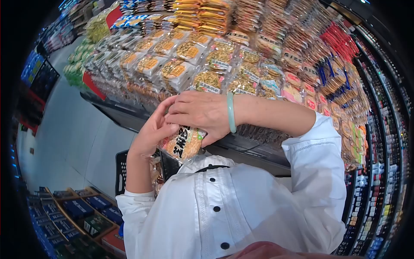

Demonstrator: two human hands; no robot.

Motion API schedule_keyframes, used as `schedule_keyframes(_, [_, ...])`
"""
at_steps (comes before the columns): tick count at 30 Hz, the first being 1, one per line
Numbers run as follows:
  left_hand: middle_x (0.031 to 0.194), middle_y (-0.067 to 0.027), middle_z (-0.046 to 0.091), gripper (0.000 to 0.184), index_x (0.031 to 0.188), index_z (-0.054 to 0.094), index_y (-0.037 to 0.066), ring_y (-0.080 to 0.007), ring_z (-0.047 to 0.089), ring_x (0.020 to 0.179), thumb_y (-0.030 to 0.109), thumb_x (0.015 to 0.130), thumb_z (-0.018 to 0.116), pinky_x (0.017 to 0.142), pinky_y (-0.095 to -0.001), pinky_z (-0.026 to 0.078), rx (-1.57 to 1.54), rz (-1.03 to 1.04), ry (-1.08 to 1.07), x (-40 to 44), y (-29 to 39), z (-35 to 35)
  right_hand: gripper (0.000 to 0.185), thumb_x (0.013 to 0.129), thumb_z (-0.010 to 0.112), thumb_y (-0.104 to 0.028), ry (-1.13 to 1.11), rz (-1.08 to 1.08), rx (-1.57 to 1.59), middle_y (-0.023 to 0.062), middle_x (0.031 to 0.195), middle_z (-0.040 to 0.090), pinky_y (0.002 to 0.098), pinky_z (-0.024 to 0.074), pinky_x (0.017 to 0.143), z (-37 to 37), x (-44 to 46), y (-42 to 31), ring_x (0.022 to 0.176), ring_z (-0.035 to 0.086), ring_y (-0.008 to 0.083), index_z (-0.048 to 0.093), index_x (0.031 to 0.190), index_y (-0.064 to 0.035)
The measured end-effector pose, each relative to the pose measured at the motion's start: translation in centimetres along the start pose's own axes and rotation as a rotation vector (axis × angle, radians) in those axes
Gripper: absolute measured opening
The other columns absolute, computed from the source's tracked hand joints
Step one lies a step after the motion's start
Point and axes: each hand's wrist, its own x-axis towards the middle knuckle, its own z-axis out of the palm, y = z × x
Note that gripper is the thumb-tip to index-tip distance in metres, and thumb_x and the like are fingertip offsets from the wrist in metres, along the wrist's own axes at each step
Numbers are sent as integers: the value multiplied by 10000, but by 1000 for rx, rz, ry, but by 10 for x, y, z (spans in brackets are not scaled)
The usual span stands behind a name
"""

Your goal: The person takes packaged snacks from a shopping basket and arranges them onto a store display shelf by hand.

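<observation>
Snack packet (188, 146): just before white shirt (254, 194), bodyward of both hands, far end covered, long axis unclear | left hand (154, 130): gripping its left side | right hand (202, 113): cupped over it, equally near | beyond: counter (111, 113), stacked packets (176, 71)

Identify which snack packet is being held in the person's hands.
The clear-wrapped snack packet with bold black characters, held between the left hand and right hand. Only this one is gripped; the display packets beyond sit in stacks.
</observation>
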Motion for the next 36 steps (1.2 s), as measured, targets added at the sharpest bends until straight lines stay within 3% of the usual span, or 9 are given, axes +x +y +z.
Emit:
schedule_keyframes(4, [1297,-161,514,763,1448,254,3,-201,575,1147,157,828,671,940,-323,495,-195,-24,-81,0,10,-5,795,572,803,-354,48,126,-104,137,1099,519,427,394,935,-10,-18,-6,1045,478,326,496,1229,-27])
schedule_keyframes(7, [1215,-176,580,767,1432,280,-8,-210,637,1042,223,825,688,884,-340,541,-98,-38,11,-2,13,-3,764,604,794,-374,167,222,-143,149,1087,518,426,392,926,-14,-35,0,1049,476,331,497,1215,-25])
schedule_keyframes(12, [1153,-141,625,559,1343,390,-23,-180,654,1002,47,851,645,859,-323,551,-145,8,134,11,-2,10,788,624,796,-383,194,279,-170,168,1151,512,457,354,976,-19,-49,-1,1086,476,349,477,1244,-17])
schedule_keyframes(20, [1171,-159,612,549,1349,387,-15,-176,652,976,131,880,634,812,-301,561,-99,61,101,22,1,20,822,637,799,-361,156,250,-73,169,1219,524,452,342,1016,-34,-56,-1,1157,483,342,451,1299,-21])
schedule_keyframes(23, [1169,-170,610,527,1357,381,-8,-183,655,960,180,915,595,787,-302,568,-100,107,140,21,6,27,798,657,782,-365,128,435,-113,166,1215,541,443,360,1006,-55,-71,13,1157,486,348,457,1308,-38])
schedule_keyframes(26, [1127,-148,618,496,1366,374,-1,-168,647,888,200,945,542,755,-297,574,-97,127,230,13,1,21,768,672,748,-442,333,567,-387,191,1193,572,450,393,976,-77,-108,51,1112,516,372,506,1274,-32])
schedule_keyframes(28, [1108,-139,624,449,1343,399,4,-162,642,870,194,955,523,745,-298,575,-138,122,259,2,-9,7,798,685,738,-476,379,793,-426,201,1262,549,444,386,1012,-93,-134,74,1158,500,379,496,1301,-30])
schedule_keyframes(33, [1084,-125,633,336,1247,489,11,-155,634,870,179,960,524,728,-293,573,-238,60,367,-30,-44,-21,840,708,736,-515,353,1125,-535,189,1352,497,439,344,1068,-114,-192,115,1260,442,359,466,1338,-30])
schedule_keyframes(36, [1044,-107,637,319,1233,502,18,-148,631,863,182,960,529,712,-282,574,-287,29,454,-44,-63,-25,865,644,756,-554,403,1149,-550,210,1292,541,449,381,1037,-107,-216,138,1208,485,388,517,1295,-37])
